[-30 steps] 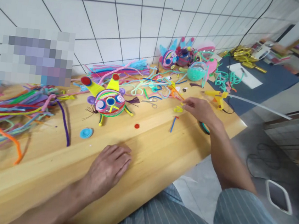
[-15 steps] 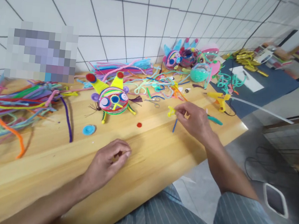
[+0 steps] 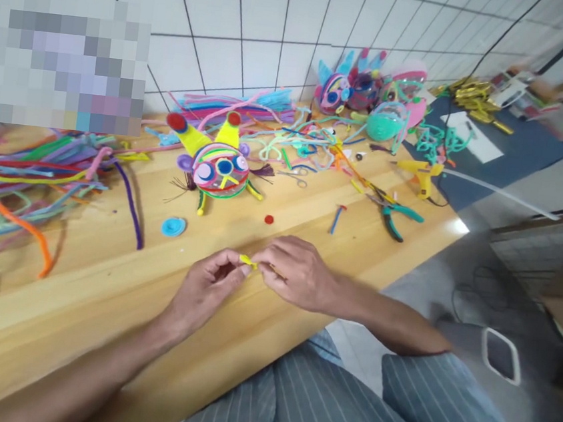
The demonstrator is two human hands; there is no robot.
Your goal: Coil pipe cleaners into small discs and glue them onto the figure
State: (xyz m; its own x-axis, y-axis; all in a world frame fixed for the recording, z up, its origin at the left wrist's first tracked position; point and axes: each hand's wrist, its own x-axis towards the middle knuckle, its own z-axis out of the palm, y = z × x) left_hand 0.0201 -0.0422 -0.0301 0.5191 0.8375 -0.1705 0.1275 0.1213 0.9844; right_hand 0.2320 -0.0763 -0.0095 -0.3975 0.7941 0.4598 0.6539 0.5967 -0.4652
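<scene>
Between the fingertips of both hands is a small yellow pipe cleaner piece (image 3: 247,260), partly covered by the fingers. My left hand (image 3: 211,284) pinches its left end, and my right hand (image 3: 300,273) pinches the right end, just above the wooden table. Beyond them stands a mask-like craft figure (image 3: 221,170) with yellow horns, red tips, round eyes and yellow legs. A red disc (image 3: 269,220) lies between the figure and my hands. To the left is a blue coiled disc (image 3: 174,226). A short blue stick-like piece with a red end (image 3: 335,219) lies right of my hands.
Teal-handled pliers (image 3: 395,216) and a yellow glue gun (image 3: 420,176) lie to the right. Scissors (image 3: 296,176) rest behind the red disc. Pipe cleaners (image 3: 38,179) are heaped at the left. More craft figures (image 3: 332,95) stand by the tiled wall.
My right hand has come left and nearer with the yellow piece, meeting my left hand, which now pinches it too. The pliers and the blue piece are uncovered. The view has shifted slightly.
</scene>
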